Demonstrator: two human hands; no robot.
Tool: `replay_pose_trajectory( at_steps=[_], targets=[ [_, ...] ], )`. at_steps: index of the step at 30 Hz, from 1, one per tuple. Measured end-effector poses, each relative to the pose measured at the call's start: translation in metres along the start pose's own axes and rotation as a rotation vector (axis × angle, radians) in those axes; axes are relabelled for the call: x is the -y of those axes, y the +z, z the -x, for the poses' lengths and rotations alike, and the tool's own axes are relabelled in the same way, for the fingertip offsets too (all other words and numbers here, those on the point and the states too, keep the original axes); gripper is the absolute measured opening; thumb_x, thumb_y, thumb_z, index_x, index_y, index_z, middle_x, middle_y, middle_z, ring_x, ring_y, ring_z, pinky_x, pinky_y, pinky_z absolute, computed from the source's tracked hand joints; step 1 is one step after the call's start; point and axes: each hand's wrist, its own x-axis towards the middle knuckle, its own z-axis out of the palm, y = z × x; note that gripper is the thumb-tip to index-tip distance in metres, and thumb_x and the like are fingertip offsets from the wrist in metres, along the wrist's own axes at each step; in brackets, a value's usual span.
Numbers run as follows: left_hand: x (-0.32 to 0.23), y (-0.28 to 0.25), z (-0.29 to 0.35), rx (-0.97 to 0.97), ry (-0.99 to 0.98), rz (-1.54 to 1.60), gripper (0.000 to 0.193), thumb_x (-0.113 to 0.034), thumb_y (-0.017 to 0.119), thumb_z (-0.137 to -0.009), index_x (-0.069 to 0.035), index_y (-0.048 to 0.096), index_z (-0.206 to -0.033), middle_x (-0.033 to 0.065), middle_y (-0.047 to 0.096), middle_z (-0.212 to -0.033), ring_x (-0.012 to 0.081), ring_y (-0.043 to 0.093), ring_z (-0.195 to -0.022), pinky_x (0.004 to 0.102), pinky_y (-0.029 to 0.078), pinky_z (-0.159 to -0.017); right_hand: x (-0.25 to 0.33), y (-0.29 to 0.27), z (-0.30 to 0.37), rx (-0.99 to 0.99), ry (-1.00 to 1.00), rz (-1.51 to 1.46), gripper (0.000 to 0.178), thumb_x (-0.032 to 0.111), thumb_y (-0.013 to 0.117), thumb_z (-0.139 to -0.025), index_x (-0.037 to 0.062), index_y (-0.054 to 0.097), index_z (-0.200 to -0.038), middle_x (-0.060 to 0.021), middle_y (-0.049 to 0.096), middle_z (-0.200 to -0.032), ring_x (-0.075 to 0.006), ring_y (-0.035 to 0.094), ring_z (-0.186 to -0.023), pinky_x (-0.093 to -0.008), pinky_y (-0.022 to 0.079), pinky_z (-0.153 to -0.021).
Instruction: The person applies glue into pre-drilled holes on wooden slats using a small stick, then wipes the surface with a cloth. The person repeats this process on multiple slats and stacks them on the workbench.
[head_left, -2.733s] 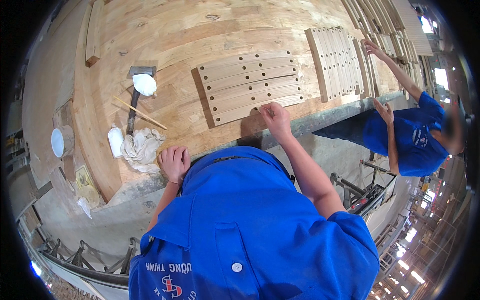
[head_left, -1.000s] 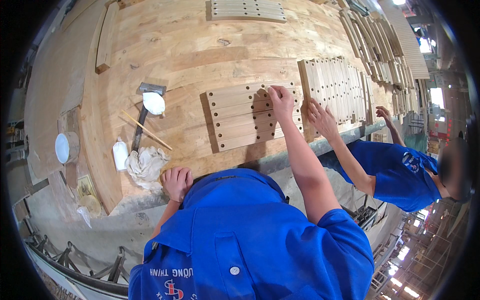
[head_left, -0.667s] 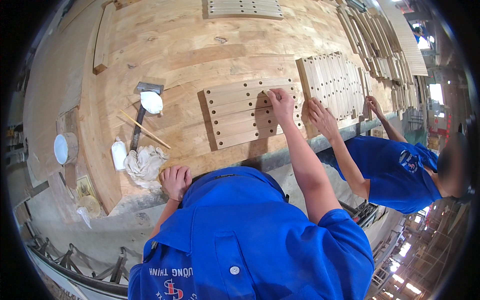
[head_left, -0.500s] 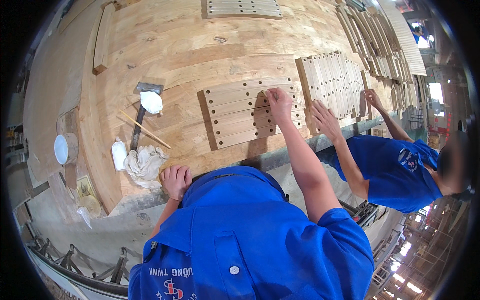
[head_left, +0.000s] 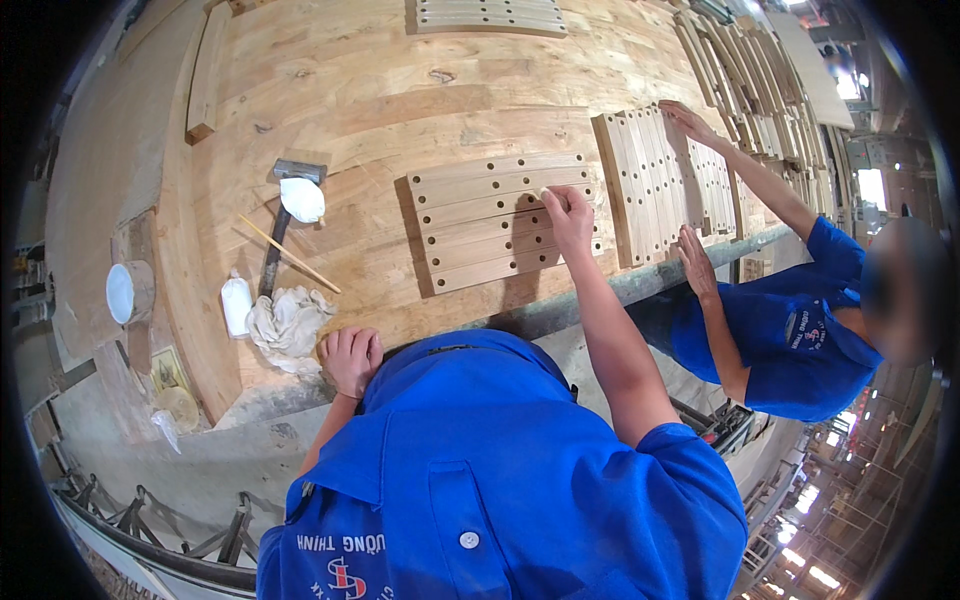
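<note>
Over a row of pale wooden slats (head_left: 465,212) with dark round holes, my right hand (head_left: 570,220) is closed in a pinch. A small pale piece (head_left: 543,191) shows at its fingertips, too small for me to name. The slats lie side by side on the wooden workbench (head_left: 370,120), and the hand's shadow falls across their right part. My left hand (head_left: 350,360) rests on the bench's near edge, holding nothing, its fingers laid on the wood. Beside it are a crumpled white cloth (head_left: 288,328) and a white bottle (head_left: 236,306).
A hammer (head_left: 273,262), a white packet (head_left: 302,201) and a thin stick (head_left: 290,254) lie left of the slats. A white cup (head_left: 124,294) stands farther left. At right, a co-worker (head_left: 790,340) handles another drilled slat group (head_left: 645,185). Stacked wooden strips (head_left: 745,80) lie beyond.
My right hand has shifted slightly right and toward me, still pinched. My left hand stays put. The co-worker's hands have moved, one to the far end of their slats, one to the near end.
</note>
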Motion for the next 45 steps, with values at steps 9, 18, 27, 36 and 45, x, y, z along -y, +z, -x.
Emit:
replay_pose_trajectory(
  at_steps=[9,18,27,36,45],
  targets=[
    [0.0,0.002,0.0,-0.012,0.004,0.009,0.008,-0.021,0.069,-0.078,-0.019,0.066,-0.085,-0.0008,0.058,-0.085,0.0234,0.054,-0.081,0.0389,0.04,-0.074,-0.008,0.001,0.005,0.035,-0.149,0.093,0.017,0.017,0.071,-0.087,0.002,0.069,-0.095,-0.0102,0.069,-0.081,-0.0172,0.064,-0.074,-0.0306,0.05,-0.07],
    [-0.001,0.001,0.001,0.001,-0.005,0.009,0.008,-0.021,0.069,-0.078,-0.018,0.066,-0.085,0.0,0.058,-0.086,0.0238,0.054,-0.082,0.0391,0.04,-0.075,-0.014,0.012,0.004,-0.078,-0.321,0.154,0.011,0.008,0.069,-0.086,-0.0001,0.063,-0.09,-0.0174,0.066,-0.082,-0.0315,0.065,-0.073,-0.0359,0.052,-0.065],
    [0.0,0.001,0.0,-0.001,-0.002,0.0,0.007,-0.022,0.068,-0.078,-0.02,0.066,-0.085,-0.0009,0.059,-0.086,0.0229,0.055,-0.082,0.0382,0.04,-0.074,-0.012,-0.008,0.02,0.001,-0.111,0.06,0.02,0.014,0.067,-0.091,0.0009,0.069,-0.105,-0.0089,0.07,-0.086,-0.0127,0.064,-0.074,-0.0286,0.051,-0.072],
    [0.001,0.003,0.001,-0.019,0.012,-0.015,0.006,-0.023,0.068,-0.079,-0.02,0.066,-0.084,-0.0019,0.059,-0.085,0.0222,0.055,-0.081,0.0381,0.039,-0.074,-0.019,-0.011,0.032,0.023,-0.166,0.092,0.019,0.013,0.071,-0.087,0.0007,0.07,-0.101,-0.013,0.069,-0.087,-0.0204,0.067,-0.076,-0.0299,0.052,-0.071],
    [-0.001,0.002,0.0,-0.013,0.001,-0.014,0.006,-0.023,0.067,-0.079,-0.02,0.066,-0.084,-0.0018,0.058,-0.084,0.022,0.054,-0.081,0.0381,0.039,-0.075,-0.024,-0.001,0.034,-0.086,-0.346,0.176,0.01,0.009,0.069,-0.088,0.0009,0.067,-0.092,-0.0127,0.066,-0.083,-0.0247,0.066,-0.073,-0.0338,0.053,-0.067]
  ],
)
